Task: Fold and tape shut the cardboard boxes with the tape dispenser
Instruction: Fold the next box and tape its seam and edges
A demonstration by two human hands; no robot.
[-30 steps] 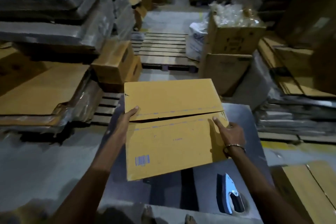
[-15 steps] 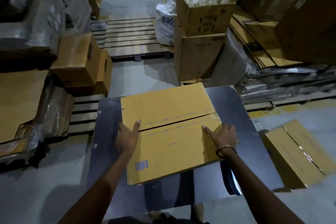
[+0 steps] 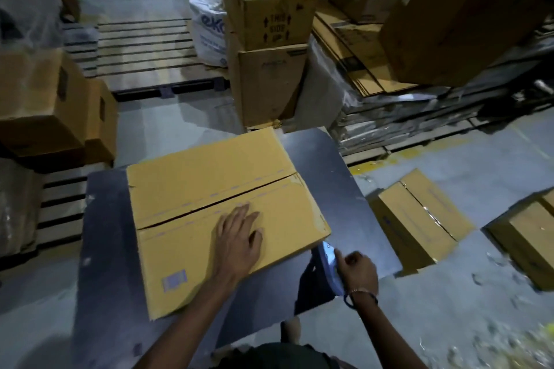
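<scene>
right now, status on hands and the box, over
Left hand flat on near flap of cardboard box. Right hand gripping tape dispenser at table edge. Seam closed, untaped. Nothing on the seam.

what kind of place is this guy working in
Most likely a warehouse or packing area. Flattened cardboard sheets lie stacked on the right, a wooden pallet sits on the concrete floor, and taped boxes lie beside the dark table where the person closes a cardboard box.
</scene>
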